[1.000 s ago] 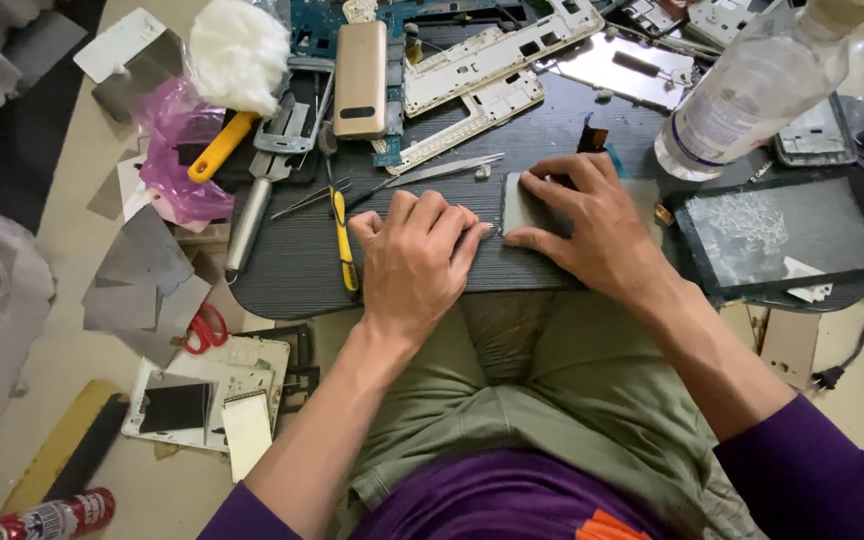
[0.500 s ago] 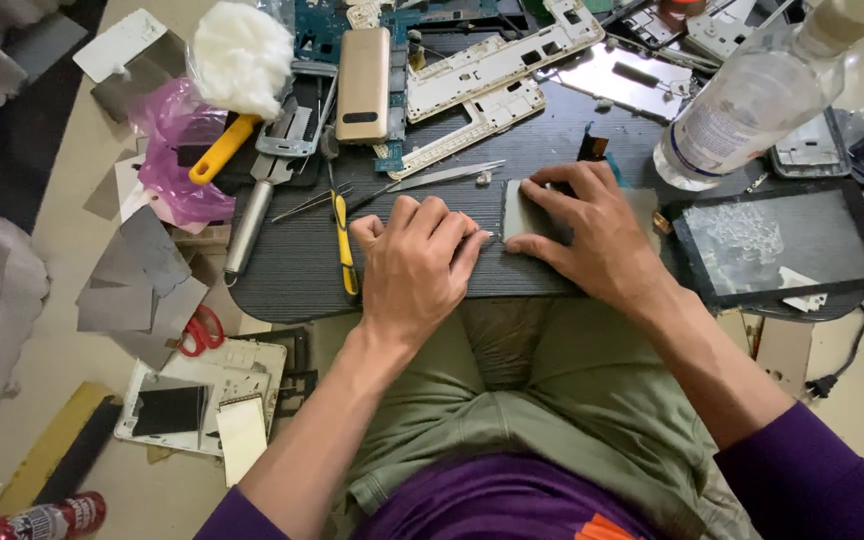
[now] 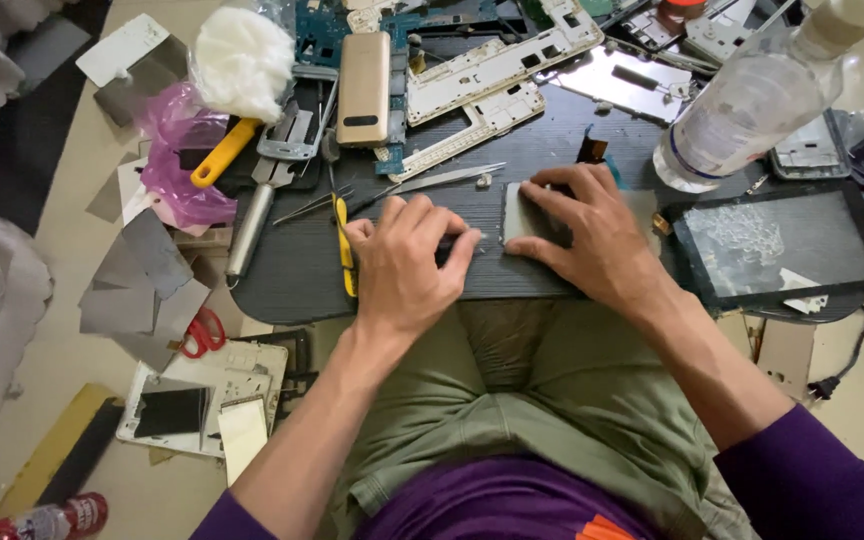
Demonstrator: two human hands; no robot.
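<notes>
My left hand point(image 3: 407, 262) lies palm down on the dark round table point(image 3: 292, 280), fingers spread, fingertips beside a small flat grey phone part point(image 3: 520, 215). My right hand point(image 3: 592, 235) presses down on that part, fingers over its top and right side. A yellow-handled tool point(image 3: 345, 250) lies just left of my left hand. Thin tweezers point(image 3: 442, 180) rest just above both hands.
A gold phone point(image 3: 363, 88), phone frames point(image 3: 497, 60) and circuit boards crowd the table's far side. A clear plastic bottle point(image 3: 752, 100) and a cracked tablet screen point(image 3: 777, 245) sit right. White cotton point(image 3: 244, 62), pink bag point(image 3: 177, 150), red scissors point(image 3: 202, 332) and grey sheets lie left.
Both hands stay on the table over the grey part; the fingers shift only slightly. The view has drifted a little.
</notes>
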